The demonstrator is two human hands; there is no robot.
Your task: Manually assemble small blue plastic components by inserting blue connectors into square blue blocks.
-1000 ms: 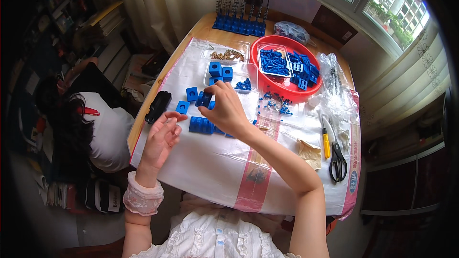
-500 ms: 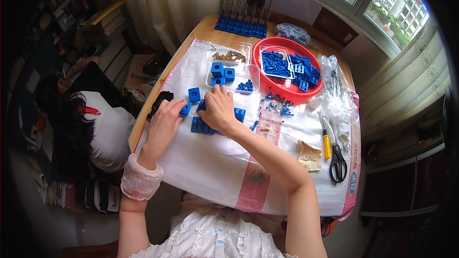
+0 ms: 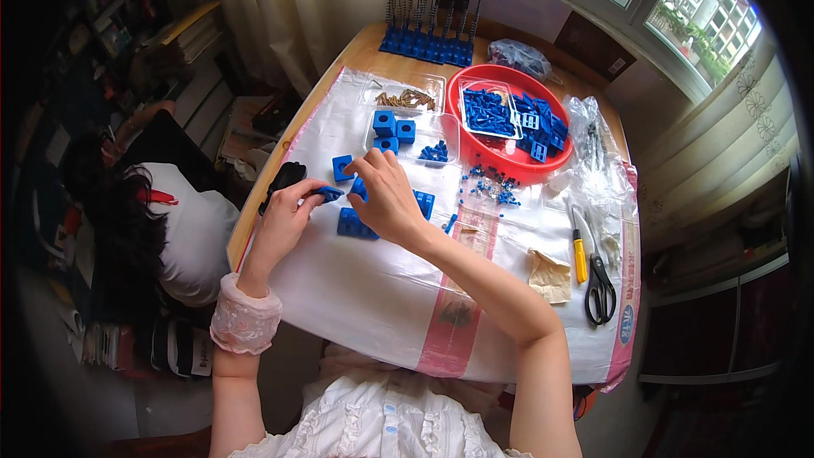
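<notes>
Blue block (image 3: 329,194) | left hand (image 3: 284,219) fingers pinch | right hand (image 3: 386,199) palm-down alongside

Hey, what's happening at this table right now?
A person sits at a table covered with a white sheet, working with small blue plastic parts. The left hand pinches a small blue piece, and the right hand rests right beside it over more blue blocks. A red tray of blue parts sits farther back, with scissors and a yellow-handled tool off to the right.
</notes>
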